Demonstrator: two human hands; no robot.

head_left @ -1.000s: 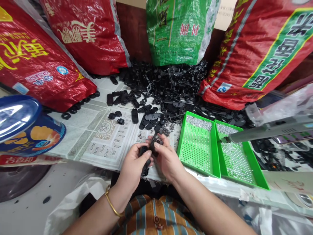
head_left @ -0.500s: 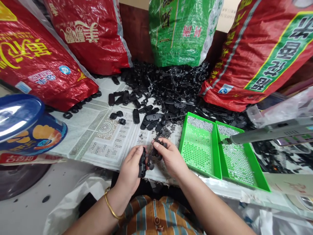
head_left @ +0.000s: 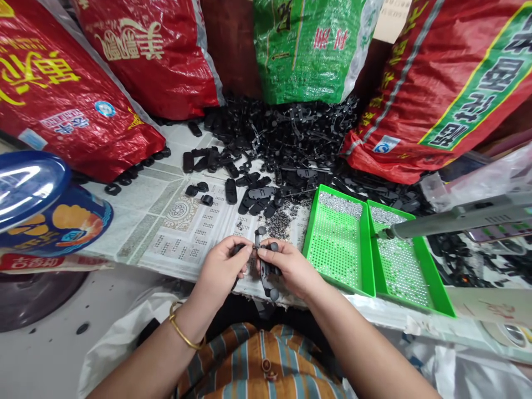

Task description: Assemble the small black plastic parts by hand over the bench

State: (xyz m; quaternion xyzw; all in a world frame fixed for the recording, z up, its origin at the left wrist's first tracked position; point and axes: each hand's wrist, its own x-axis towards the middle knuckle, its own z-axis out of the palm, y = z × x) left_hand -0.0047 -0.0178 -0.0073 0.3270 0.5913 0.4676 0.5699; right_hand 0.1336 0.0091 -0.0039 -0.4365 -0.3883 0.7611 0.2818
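Your left hand (head_left: 222, 269) is curled closed around a small black plastic piece (head_left: 238, 249), of which only a little shows between the thumb and the fingers. Your right hand (head_left: 291, 267) is also closed, and it pinches a long black plastic strip (head_left: 266, 266) that stands almost upright; one rounded end is above your fingers and the other end hangs below your palm. The two hands are very near each other, at the front edge of the table (head_left: 137, 221), which is covered with printed paper. The strip is between your two hands and just above this edge. A gold bracelet (head_left: 180, 331) is on your left wrist. Behind your hands there is a big pile of black plastic parts (head_left: 291, 144), and a small heap of tiny metal pieces (head_left: 280, 221) lies near your right fingers. To the right of your right hand stand two green trays (head_left: 363, 244) side by side, with small metal pieces inside. A grey tool (head_left: 457, 216) lies across the far tray. Red and green sacks (head_left: 307, 50) lean behind the pile, and a blue tin (head_left: 45, 210) is at the left.
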